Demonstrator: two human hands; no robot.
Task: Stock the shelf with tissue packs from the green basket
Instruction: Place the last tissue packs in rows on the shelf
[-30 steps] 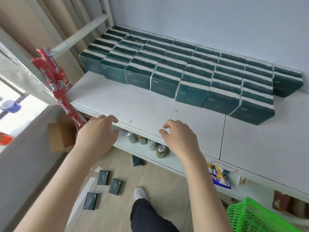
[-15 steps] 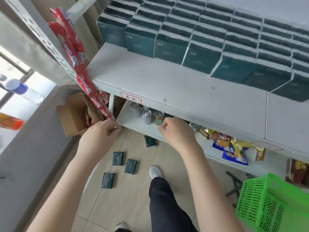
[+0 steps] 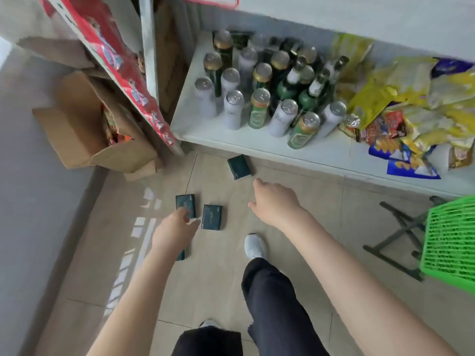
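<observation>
As far as contents show, the white lower shelf (image 3: 231, 147), upper centre, carries drink cans (image 3: 258, 109); the green plastic mesh basket (image 3: 449, 240), right edge, hides its interior. Both hands are apart and empty. The left hand (image 3: 174, 229) overlaps a flat dark-teal tissue pack (image 3: 185, 201) at centre, long axis up-frame, contact unclear. The right hand (image 3: 273, 201), fingers spread, lies just below a second teal pack (image 3: 239, 167).

Beige tiled floor (image 3: 334, 201), grey wall (image 3: 30, 201)

A tissue pack (image 3: 181, 255) lies mostly hidden under the left hand (image 3: 171, 229), whose fingers (image 3: 183, 214) overlap a second pack (image 3: 185, 202), contact unclear; well right of the right hand (image 3: 276, 201) and its fingers, the green basket (image 3: 449, 240) runs out of view
</observation>
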